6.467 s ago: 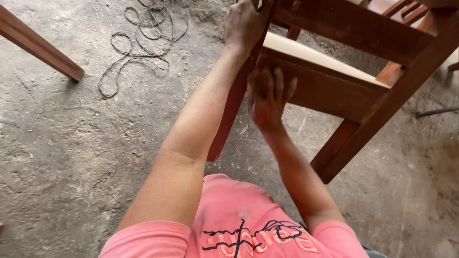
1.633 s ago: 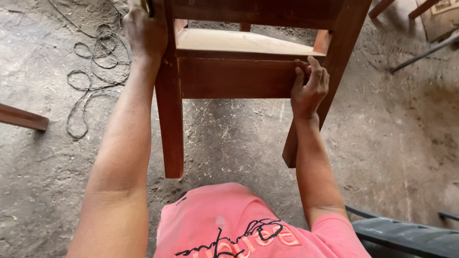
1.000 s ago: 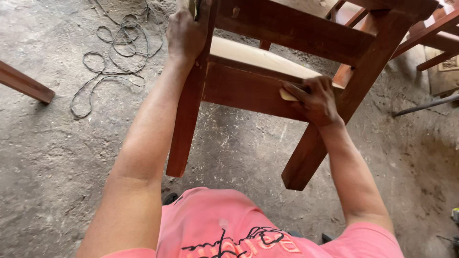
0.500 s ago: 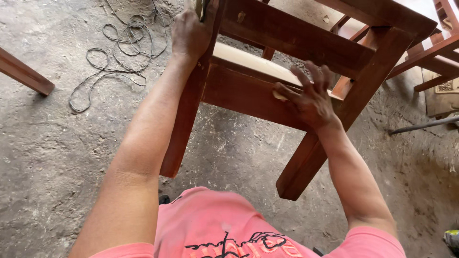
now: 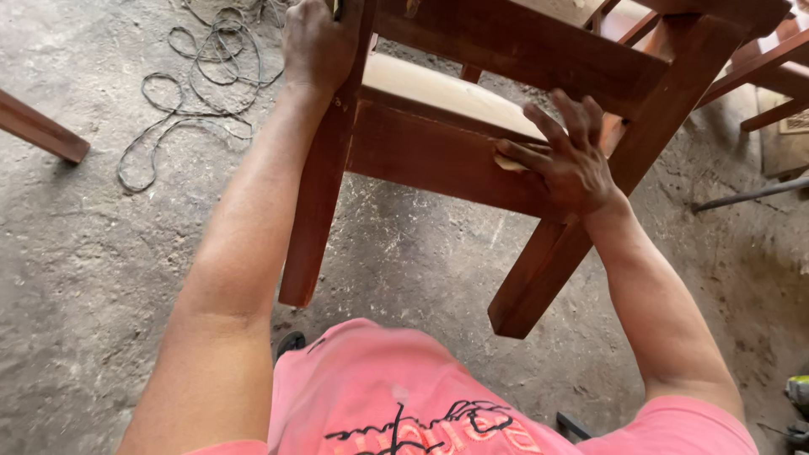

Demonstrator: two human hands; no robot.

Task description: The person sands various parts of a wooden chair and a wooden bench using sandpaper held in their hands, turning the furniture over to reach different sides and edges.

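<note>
A reddish-brown wooden chair (image 5: 438, 160) is tilted on the concrete floor in front of me, its pale unfinished seat showing behind the front rail. My left hand (image 5: 318, 46) grips the top of the chair's left leg. My right hand (image 5: 565, 160) presses a small pale piece of sandpaper (image 5: 508, 162) flat against the front rail, fingers spread. Two chair legs reach down toward my pink shirt.
A loose coil of thin cord (image 5: 198, 93) lies on the floor at the upper left. Another wooden leg (image 5: 38, 128) juts in from the left edge. More reddish wooden furniture (image 5: 771, 76) stands at the upper right, with a dark rod (image 5: 746, 195) on the ground.
The chair has tipped and turned further toward the right of view. My right hand slid along the front rail with the sandpaper, and its fingers have spread; my left hand kept its grip on the leg.
</note>
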